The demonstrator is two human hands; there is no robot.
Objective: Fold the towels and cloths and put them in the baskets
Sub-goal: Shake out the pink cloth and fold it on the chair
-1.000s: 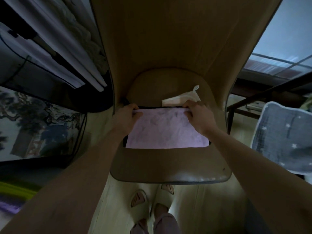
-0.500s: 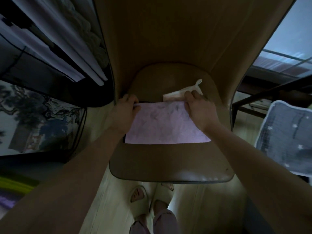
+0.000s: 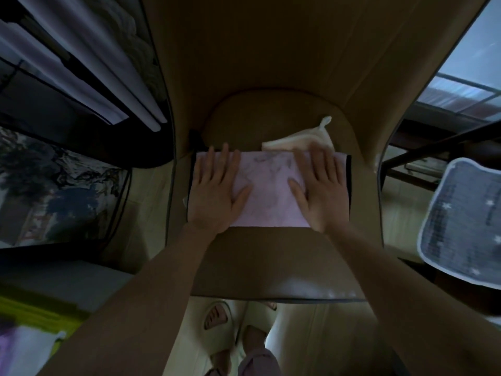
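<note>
A pink cloth (image 3: 268,194) lies folded into a flat rectangle on the brown chair seat (image 3: 271,259), on top of a dark cloth whose black edge (image 3: 349,185) shows at its right and left sides. My left hand (image 3: 217,191) lies flat on the cloth's left half with fingers straight. My right hand (image 3: 320,188) lies flat on its right half. A cream cloth with a small loop (image 3: 301,138) sits just behind the pink one, partly under my right fingertips.
The chair's tall back (image 3: 271,50) rises behind the seat. A grey star-patterned cushion (image 3: 461,213) is at the right. A green basket (image 3: 40,321) holding pale cloth sits at the lower left. My slippered feet (image 3: 217,318) stand under the seat's front edge.
Both hands let go of the pink cloth's far edge and now lie flat on top of it. The cloth is a shorter rectangle, and dark edges show at its sides.
</note>
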